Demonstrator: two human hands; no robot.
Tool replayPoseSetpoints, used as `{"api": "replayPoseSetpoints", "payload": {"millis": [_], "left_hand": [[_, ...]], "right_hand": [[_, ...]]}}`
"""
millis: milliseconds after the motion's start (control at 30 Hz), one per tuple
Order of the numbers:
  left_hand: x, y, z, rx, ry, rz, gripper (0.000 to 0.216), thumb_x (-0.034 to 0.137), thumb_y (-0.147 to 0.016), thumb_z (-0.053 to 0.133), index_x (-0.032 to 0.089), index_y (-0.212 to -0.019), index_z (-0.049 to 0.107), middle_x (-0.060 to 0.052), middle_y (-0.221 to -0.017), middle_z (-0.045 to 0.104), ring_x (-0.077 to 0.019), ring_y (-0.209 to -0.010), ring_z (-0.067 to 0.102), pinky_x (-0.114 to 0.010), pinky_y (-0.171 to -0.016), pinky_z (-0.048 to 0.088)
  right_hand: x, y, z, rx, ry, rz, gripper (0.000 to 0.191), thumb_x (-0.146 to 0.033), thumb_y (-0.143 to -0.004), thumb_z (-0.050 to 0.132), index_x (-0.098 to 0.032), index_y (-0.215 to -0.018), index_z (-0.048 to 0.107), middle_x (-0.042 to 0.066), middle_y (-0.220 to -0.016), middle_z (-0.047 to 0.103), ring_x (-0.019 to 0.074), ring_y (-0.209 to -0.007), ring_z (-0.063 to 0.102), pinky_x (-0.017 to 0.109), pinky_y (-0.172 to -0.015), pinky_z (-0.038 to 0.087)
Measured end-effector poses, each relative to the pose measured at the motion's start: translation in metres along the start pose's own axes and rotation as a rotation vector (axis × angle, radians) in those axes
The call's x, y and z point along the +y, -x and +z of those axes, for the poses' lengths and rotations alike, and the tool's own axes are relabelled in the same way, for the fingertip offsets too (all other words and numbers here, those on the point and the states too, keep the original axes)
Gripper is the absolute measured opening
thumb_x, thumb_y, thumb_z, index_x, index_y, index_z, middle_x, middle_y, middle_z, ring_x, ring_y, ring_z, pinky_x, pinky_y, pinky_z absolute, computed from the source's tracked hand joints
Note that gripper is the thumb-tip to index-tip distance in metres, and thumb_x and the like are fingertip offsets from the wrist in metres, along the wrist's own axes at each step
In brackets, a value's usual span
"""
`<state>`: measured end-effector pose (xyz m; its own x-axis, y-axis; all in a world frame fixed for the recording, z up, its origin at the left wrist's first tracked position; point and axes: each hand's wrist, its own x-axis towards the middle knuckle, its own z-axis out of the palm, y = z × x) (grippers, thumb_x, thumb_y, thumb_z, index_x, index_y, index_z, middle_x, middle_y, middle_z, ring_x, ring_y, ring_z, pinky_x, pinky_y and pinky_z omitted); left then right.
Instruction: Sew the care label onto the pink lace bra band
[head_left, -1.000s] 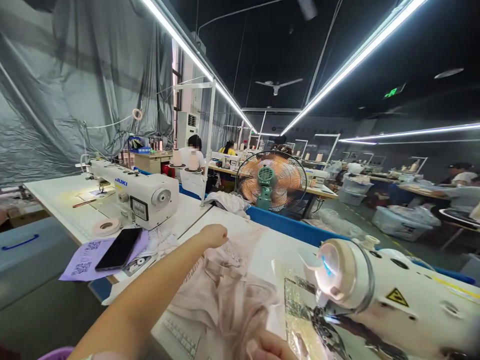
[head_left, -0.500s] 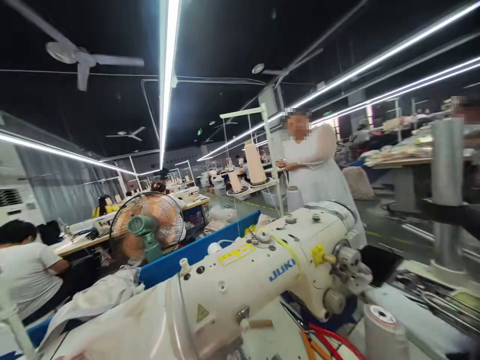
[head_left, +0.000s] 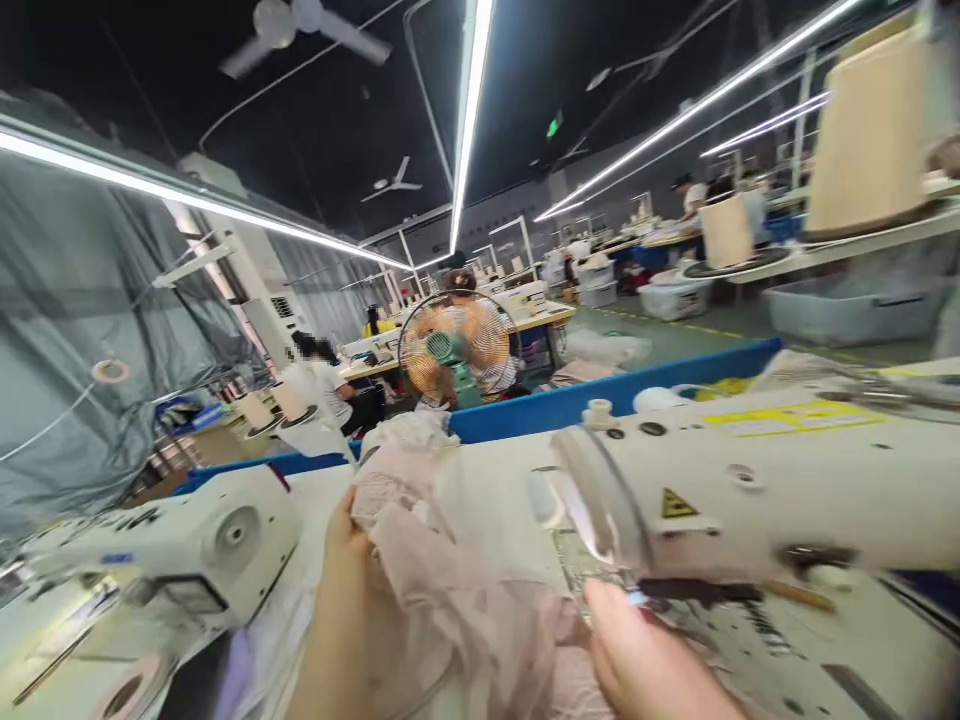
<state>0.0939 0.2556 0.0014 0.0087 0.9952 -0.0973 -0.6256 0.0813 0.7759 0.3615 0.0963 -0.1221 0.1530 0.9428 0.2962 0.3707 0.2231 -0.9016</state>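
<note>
A bunched, pale pink fabric piece (head_left: 431,560) with a gathered upper part lies across the white sewing table in front of me. My left hand (head_left: 346,545) is closed on its left side, with most fingers hidden behind the cloth. At the fabric's right edge is my right hand (head_left: 637,635), blurred, its fingers curled against the cloth. Just above that hand is the end of a white sewing machine (head_left: 720,490), near a lit metal plate (head_left: 581,555).
A second sewing machine (head_left: 202,550) stands at left, near a tape roll (head_left: 127,690). Behind the table runs a blue board (head_left: 555,400), then a caged fan (head_left: 459,350) and a seated person (head_left: 322,380). Thread cones (head_left: 866,140) stand at upper right.
The view has swung left and down. My two hands and the pink fabric have come into sight. The standing person and the red- and orange-handled tools have left the view.
</note>
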Motion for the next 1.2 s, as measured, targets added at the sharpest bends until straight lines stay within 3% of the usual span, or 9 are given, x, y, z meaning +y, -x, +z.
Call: {"api": "replayPoseSetpoints", "payload": {"millis": [67,133,233,400,533,700,833,967,1200], "left_hand": [[0.000,-0.007,-0.006,0.050,0.043,-0.010,0.023,0.019,-0.087,0.044,0.009,-0.103,0.057,-0.010,-0.084,0.067,-0.0237,-0.085,0.064,-0.043,-0.082,0.049],[-0.001,-0.015,-0.003,0.045,0.071,-0.032,0.023,0.017,-0.085,0.047,0.009,-0.103,0.058,-0.010,-0.081,0.069,-0.0244,-0.085,0.065,-0.043,-0.084,0.049],[-0.002,-0.019,0.001,0.014,0.081,-0.061,0.025,0.019,-0.085,0.046,0.010,-0.105,0.058,-0.009,-0.081,0.070,-0.0232,-0.088,0.065,-0.041,-0.088,0.048],[0.007,-0.024,-0.012,-0.009,0.002,-0.085,0.024,0.020,-0.084,0.046,0.010,-0.101,0.059,-0.012,-0.085,0.070,-0.0258,-0.094,0.064,-0.043,-0.088,0.047],[0.016,-0.034,-0.036,0.052,-0.118,-0.014,0.010,0.016,-0.079,0.052,0.012,-0.085,0.059,-0.009,-0.075,0.069,-0.0231,-0.077,0.067,-0.040,-0.077,0.052],[0.019,-0.038,-0.054,0.111,-0.308,0.110,0.013,0.013,-0.070,0.064,0.015,-0.065,0.052,-0.001,-0.058,0.063,-0.0163,-0.054,0.063,-0.030,-0.059,0.051],[0.011,-0.037,-0.046,0.099,-0.479,0.185,0.015,0.019,-0.065,0.068,0.014,-0.070,0.055,0.000,-0.059,0.063,-0.0151,-0.053,0.061,-0.026,-0.056,0.048],[0.007,-0.036,-0.039,0.081,-0.652,0.295,0.019,0.026,-0.067,0.064,0.015,-0.080,0.056,0.000,-0.067,0.064,-0.0167,-0.064,0.061,-0.027,-0.061,0.048],[0.004,-0.013,-0.016,0.010,-0.965,0.486,0.037,0.017,-0.063,0.065,0.018,-0.099,0.056,-0.011,-0.111,0.056,-0.0274,-0.114,0.046,-0.034,-0.088,0.041]], "right_hand": [[-0.013,-0.004,0.005,0.060,0.106,-0.089,0.029,-0.015,-0.067,0.058,-0.028,-0.092,0.063,0.010,-0.106,0.062,0.0326,-0.094,0.057,0.042,-0.076,0.044],[-0.035,-0.013,0.017,-0.012,0.104,-0.217,0.037,-0.019,-0.069,0.053,-0.027,-0.104,0.061,0.007,-0.121,0.055,0.0308,-0.114,0.047,0.042,-0.095,0.035],[-0.064,-0.045,0.054,-0.088,-0.037,-0.111,0.032,-0.025,-0.071,0.052,-0.020,-0.102,0.061,0.010,-0.120,0.055,0.0280,-0.116,0.044,0.041,-0.100,0.029],[-0.058,-0.108,0.102,-0.177,-0.204,0.010,0.012,-0.030,-0.069,0.064,-0.018,-0.070,0.060,0.001,-0.074,0.062,0.0209,-0.081,0.057,0.036,-0.077,0.042],[-0.036,-0.118,0.095,-0.295,-0.454,0.082,0.030,-0.042,-0.073,0.062,-0.017,-0.060,0.052,-0.006,-0.055,0.049,0.0112,-0.054,0.050,0.027,-0.059,0.040],[-0.040,-0.117,0.074,-0.370,-0.815,0.130,0.031,-0.049,-0.066,0.060,-0.020,-0.063,0.050,0.000,-0.062,0.056,0.0160,-0.063,0.054,0.031,-0.065,0.042],[-0.043,-0.118,0.078,-0.356,-0.947,0.161,0.042,-0.050,-0.067,0.062,-0.021,-0.053,0.036,-0.010,-0.045,0.030,0.0063,-0.041,0.032,0.032,-0.069,0.042],[-0.032,-0.119,0.082,-0.379,-0.924,0.181,0.034,-0.049,-0.069,0.067,-0.019,-0.065,0.051,-0.016,-0.039,0.023,0.0037,-0.035,0.021,0.031,-0.065,0.042],[-0.020,-0.121,0.081,-0.345,-0.851,0.073,0.028,-0.042,-0.078,0.062,-0.016,-0.069,0.055,-0.008,-0.053,0.047,0.0081,-0.048,0.045,0.025,-0.057,0.040]]}}
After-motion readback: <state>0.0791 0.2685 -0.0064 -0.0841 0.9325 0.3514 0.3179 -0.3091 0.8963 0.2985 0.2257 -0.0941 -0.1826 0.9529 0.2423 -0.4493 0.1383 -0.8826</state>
